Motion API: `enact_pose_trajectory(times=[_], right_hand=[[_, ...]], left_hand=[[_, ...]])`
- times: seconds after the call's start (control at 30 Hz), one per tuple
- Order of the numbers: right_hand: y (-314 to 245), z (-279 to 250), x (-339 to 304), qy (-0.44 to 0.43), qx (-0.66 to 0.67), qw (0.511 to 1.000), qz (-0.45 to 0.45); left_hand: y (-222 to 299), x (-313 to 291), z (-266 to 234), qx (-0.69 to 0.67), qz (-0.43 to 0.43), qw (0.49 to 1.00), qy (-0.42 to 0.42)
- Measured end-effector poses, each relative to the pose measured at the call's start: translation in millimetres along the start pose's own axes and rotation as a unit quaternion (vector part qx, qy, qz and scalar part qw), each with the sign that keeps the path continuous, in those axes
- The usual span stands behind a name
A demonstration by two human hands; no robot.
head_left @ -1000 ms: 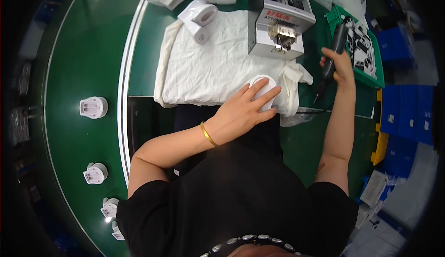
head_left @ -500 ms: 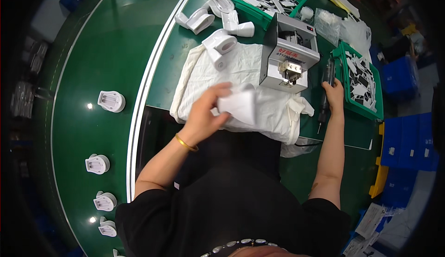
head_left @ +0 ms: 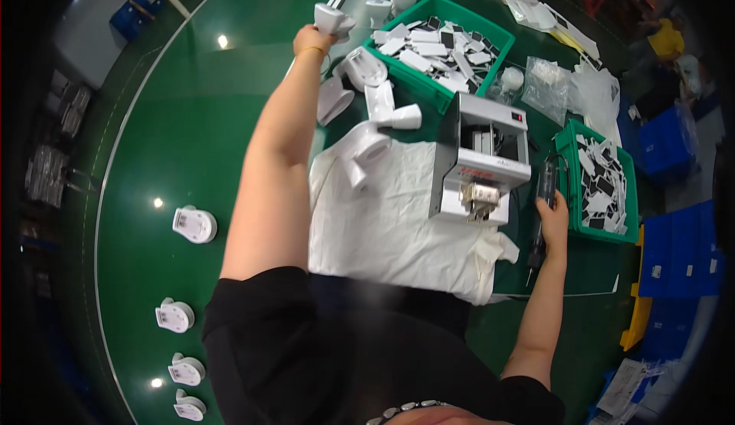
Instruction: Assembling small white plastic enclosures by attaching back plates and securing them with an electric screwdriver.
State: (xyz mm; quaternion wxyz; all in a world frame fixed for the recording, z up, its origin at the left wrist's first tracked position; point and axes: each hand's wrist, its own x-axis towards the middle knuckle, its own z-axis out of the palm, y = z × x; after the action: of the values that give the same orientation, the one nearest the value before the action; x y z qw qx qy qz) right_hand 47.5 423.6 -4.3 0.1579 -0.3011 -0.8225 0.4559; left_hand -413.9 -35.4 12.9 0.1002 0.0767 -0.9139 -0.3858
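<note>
Left hand [head_left: 312,40], 11 o'clock, pinching white part [head_left: 330,19]; right hand [head_left: 554,220], 3 o'clock, wrapped round black screwdriver [head_left: 546,187]. Machine [head_left: 496,166], 2 o'clock: red lettering [head_left: 475,171], blurred.

The person's left arm [head_left: 272,172] is stretched far forward, almost straight, from the lower middle to the upper left of the frame, slightly bent at the elbow [head_left: 291,163]. The left hand [head_left: 309,40] is at its end, fingers curled in a grip. The right arm [head_left: 543,310] slants up from the lower right, and the right hand [head_left: 554,218] is wrapped in a grip at the centre right, its thumb [head_left: 543,206] on the left side.
</note>
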Motion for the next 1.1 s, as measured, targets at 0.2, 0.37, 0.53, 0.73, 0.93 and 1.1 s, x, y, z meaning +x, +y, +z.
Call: enact_pose_trajectory(times=[0.2,0.37,0.53,0.73,0.93,1.1], right_hand=[[-9,22,11,-0.074,0.019,0.997,0.003],[37,-17,13,-0.040,0.027,0.999,0.020],[20,-16,13,-0.063,0.050,0.996,0.041],[8,-40,7,-0.006,0.041,0.993,-0.109],[-53,-6,-3,0.016,0.136,0.982,-0.131],[-36,-84,47,0.227,0.001,0.964,-0.138]], left_hand=[[-67,61,21,-0.059,-0.022,0.994,-0.095],[28,-32,-6,0.099,0.161,0.980,-0.064],[-47,-158,-212,0.280,0.203,0.928,-0.142],[-147,-261,-324,0.290,0.024,0.912,-0.288],[-213,-273,-320,0.174,0.079,0.976,-0.102],[-153,-261,-286,0.074,0.071,0.989,-0.103]])
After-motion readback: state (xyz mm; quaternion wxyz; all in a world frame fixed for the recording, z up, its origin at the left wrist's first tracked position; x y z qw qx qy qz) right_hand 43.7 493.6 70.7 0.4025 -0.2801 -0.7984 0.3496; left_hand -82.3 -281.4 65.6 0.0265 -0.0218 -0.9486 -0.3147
